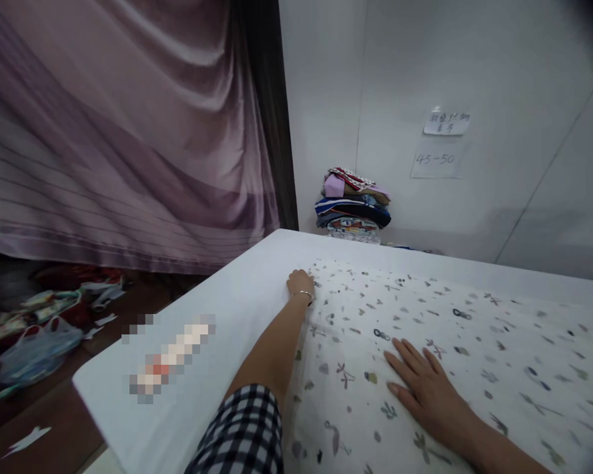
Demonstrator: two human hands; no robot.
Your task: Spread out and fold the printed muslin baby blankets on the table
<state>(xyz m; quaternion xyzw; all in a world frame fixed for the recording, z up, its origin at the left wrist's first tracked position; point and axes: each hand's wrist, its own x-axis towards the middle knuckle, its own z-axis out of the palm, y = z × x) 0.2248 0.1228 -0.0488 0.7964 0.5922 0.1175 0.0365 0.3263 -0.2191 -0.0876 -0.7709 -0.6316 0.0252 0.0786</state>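
A thin white cloth (356,408) with a small print of plants and other figures lies spread on the white table. My left hand (300,283), with a bracelet at the wrist, reaches to the cloth's far left corner. Its fingers are curled down at the edge, closed on the fabric, and the fingertips are hidden. Flat on the middle of the cloth rests my right hand (425,388), fingers outstretched. A few faint creases run across the fabric.
A stack of folded clothes (353,207) stands beyond the table's far edge, by the grey wall. Pink curtains (178,131) hang at the left. Below them, a plastic bag (42,349) and paper scraps lie on the floor. The white table (128,355) carries a pixelated patch.
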